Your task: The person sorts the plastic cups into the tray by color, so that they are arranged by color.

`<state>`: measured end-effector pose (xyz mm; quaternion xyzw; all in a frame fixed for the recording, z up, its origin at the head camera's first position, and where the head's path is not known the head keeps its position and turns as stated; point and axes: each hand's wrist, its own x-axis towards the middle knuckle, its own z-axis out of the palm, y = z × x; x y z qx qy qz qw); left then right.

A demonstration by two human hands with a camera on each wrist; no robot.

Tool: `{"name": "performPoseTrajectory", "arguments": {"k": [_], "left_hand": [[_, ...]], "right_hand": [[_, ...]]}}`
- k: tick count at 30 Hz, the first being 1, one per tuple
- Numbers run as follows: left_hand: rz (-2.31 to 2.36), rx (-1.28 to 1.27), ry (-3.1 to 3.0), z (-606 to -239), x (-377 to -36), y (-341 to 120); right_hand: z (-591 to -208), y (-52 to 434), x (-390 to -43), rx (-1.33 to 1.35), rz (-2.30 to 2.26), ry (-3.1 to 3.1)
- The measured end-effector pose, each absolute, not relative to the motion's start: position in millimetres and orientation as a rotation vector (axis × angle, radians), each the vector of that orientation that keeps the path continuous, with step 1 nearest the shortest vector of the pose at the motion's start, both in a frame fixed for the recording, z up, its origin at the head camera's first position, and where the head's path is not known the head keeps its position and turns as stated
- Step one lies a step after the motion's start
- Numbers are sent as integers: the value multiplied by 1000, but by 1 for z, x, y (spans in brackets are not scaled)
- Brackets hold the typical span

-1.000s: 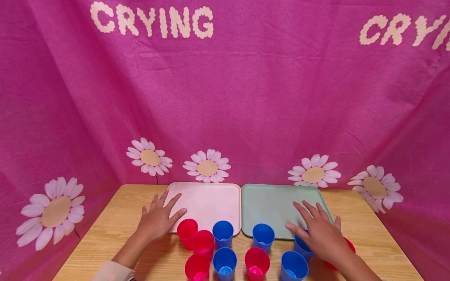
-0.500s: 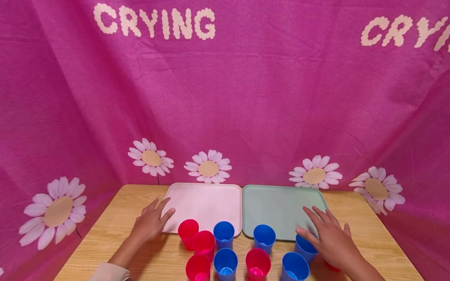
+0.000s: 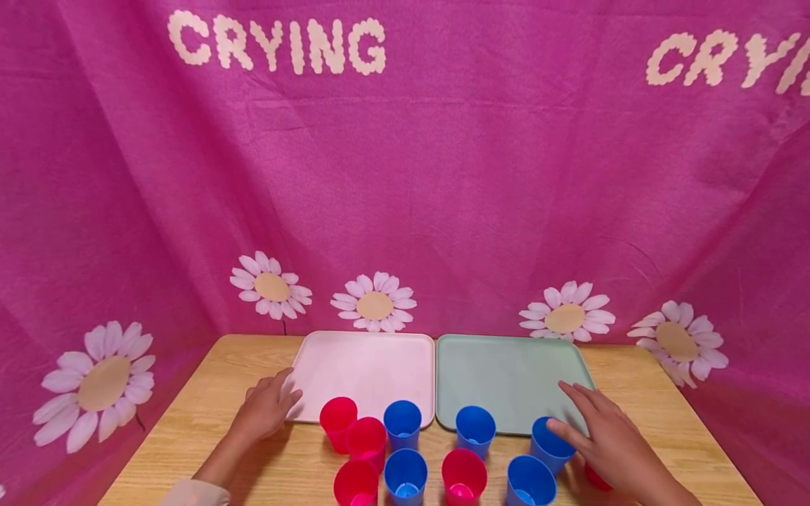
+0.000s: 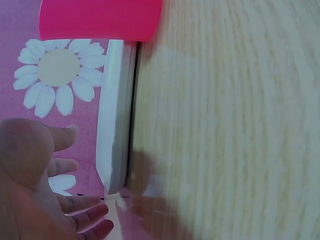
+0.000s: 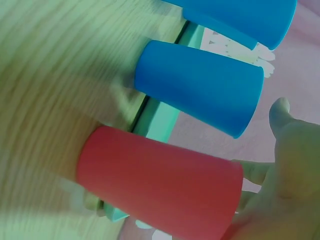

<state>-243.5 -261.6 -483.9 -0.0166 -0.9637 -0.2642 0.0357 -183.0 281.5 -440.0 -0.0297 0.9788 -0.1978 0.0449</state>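
My left hand (image 3: 261, 411), fingers loosely extended, is at the left edge of the pink tray (image 3: 361, 365) and holds nothing. In the left wrist view a red cup (image 4: 100, 20) stands apart from that hand. My right hand (image 3: 610, 436) hovers over the right side, its fingers spread and relaxed. Beneath it is a red cup (image 3: 597, 479), mostly hidden in the head view. The right wrist view has this red cup (image 5: 160, 180) upright, some fingers behind its rim; I cannot tell if they touch. A blue cup (image 3: 549, 450) stands beside the right thumb.
Several red and blue cups stand upright along the table's near side, among them a red cup (image 3: 464, 478) and a blue cup (image 3: 405, 478). A green tray (image 3: 506, 372) lies beside the pink one. Behind the wooden table (image 3: 190, 407) hangs a magenta cloth (image 3: 443, 176) with daisies.
My left hand has drawn left and back from over the pink tray to its edge. My right hand has shifted right and nearer to me, off the green tray. The cups stay put.
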Motion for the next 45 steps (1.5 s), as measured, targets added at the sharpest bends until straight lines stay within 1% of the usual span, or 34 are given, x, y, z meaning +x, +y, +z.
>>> {"name": "performPoseTrajectory", "arguments": {"k": [9, 21, 27, 31, 38, 45], "left_hand": [[-979, -6, -2905, -497, -246, -268], [-1131, -44, -2784, -511, -249, -277], [-1126, -28, -2775, -519, -254, -282], [-1103, -30, -2776, -520, -254, -281], [-1093, -30, -2774, -520, -254, -281], [-1091, -6, -2791, -521, -255, -282]], "right_hand": [[-443, 296, -179, -41, -749, 2893], [-458, 315, -172, 33, -953, 2855], [-463, 324, -168, 85, -1021, 2810], [-468, 328, -167, 123, -1089, 2759], [-477, 333, -165, 268, -1244, 2625], [-485, 338, -163, 328, -1318, 2588]]}}
